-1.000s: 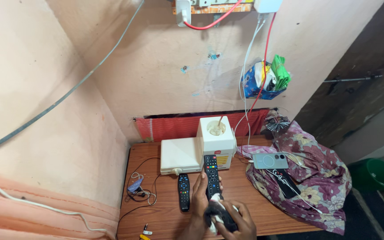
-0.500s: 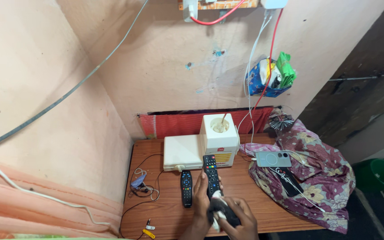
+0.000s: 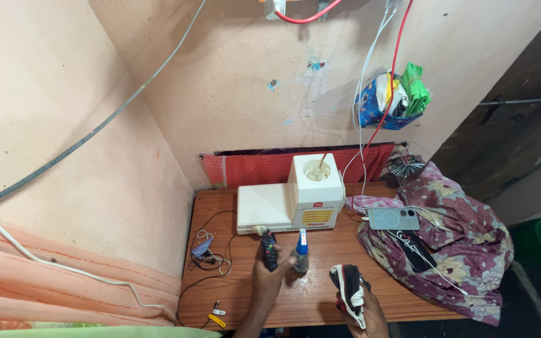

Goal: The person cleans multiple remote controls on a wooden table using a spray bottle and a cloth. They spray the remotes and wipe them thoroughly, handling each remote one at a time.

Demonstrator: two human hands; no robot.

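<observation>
- The left hand (image 3: 269, 275) is closed around a dark remote control (image 3: 268, 249), held upright-ish over the middle of the wooden table (image 3: 320, 300), its long axis running from the front edge toward the back wall.
- A small spray bottle (image 3: 300, 250) with a blue cap stands upright on the table just beside that remote, on its right, and seems to touch the left hand's fingers; I cannot tell for certain.
- The right hand (image 3: 361, 313) sits near the front edge, gripping a bunched black and white cloth (image 3: 349, 291). The cloth lies to the right of the remote and nearer the front edge, with the bottle between them, and the two hands stay apart.
- Behind the remote, a cream-coloured appliance (image 3: 289, 203) with a taller block at its right end stands near the table's back edge.
- By the left edge lies a tangle of thin cables (image 3: 208, 250), and a small yellow item (image 3: 217, 321) rests at the front left corner.
- Over the right edge a floral fabric (image 3: 464, 250) is heaped, with a pale phone (image 3: 394, 219) lying on it.
</observation>
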